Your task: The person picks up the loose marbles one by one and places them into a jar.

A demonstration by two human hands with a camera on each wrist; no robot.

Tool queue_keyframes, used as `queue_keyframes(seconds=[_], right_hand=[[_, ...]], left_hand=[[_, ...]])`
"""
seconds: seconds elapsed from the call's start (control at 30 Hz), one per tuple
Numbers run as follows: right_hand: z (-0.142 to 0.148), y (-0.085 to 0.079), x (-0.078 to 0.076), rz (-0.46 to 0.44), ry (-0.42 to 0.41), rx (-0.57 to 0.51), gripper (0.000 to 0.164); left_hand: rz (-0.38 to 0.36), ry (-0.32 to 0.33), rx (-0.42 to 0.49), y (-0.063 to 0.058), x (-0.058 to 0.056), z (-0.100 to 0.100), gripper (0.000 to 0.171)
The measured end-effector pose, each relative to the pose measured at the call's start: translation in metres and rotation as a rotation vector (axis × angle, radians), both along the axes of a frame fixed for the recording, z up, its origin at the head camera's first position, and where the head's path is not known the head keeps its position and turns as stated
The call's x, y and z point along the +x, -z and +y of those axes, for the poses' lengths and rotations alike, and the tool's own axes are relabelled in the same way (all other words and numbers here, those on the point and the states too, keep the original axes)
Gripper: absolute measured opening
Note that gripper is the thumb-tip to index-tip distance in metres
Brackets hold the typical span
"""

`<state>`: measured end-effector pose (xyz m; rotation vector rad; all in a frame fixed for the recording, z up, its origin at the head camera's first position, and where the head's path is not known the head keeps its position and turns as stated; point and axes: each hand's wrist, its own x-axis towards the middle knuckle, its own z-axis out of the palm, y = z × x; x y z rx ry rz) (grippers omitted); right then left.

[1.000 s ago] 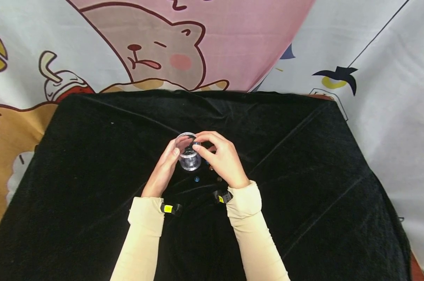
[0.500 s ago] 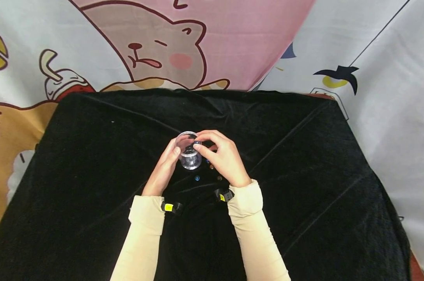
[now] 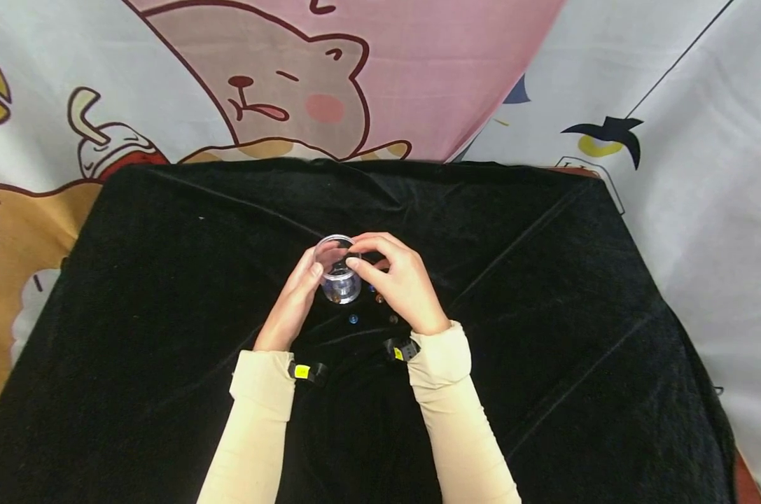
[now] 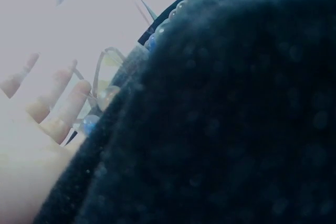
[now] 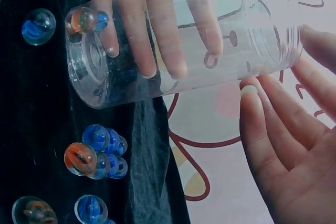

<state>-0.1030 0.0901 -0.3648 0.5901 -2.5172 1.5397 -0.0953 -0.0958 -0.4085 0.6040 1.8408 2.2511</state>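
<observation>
1. Clear jar [image 3: 341, 288] is near the middle of the head view, left hand [image 3: 295, 297] wrapped round it.
2. Right hand [image 3: 399, 281] is loosely parted at the mouth, seemingly holding nothing.
3. Jar's probably light, stiff, slick plastic; I'd grip mid-wall. Loose marbles [image 5: 95, 138], lower left of the right wrist view, look hard and rolly, so pinch 'em.
4. Left wrist view's mostly dark blur; marble count's unclear.

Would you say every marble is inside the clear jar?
No, the right wrist view shows several marbles on the black cloth, outside the clear jar.
</observation>
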Motion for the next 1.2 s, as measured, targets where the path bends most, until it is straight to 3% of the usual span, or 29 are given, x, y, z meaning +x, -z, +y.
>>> queue_keyframes(seconds=[0.37, 0.87, 1.2], right_hand=[[0.0, 0.002, 0.001, -0.002, -0.001, 0.014, 0.025], [0.005, 0.001, 0.0, -0.025, 0.015, -0.04, 0.028], [0.015, 0.004, -0.004, -0.051, 0.067, -0.001, 0.025]], left_hand=[[-0.023, -0.011, -0.009, 0.003, 0.001, -0.001, 0.041], [0.042, -0.004, 0.032, 0.005, 0.001, 0.0, 0.044], [0.063, -0.01, 0.064, 0.004, -0.001, -0.001, 0.041]])
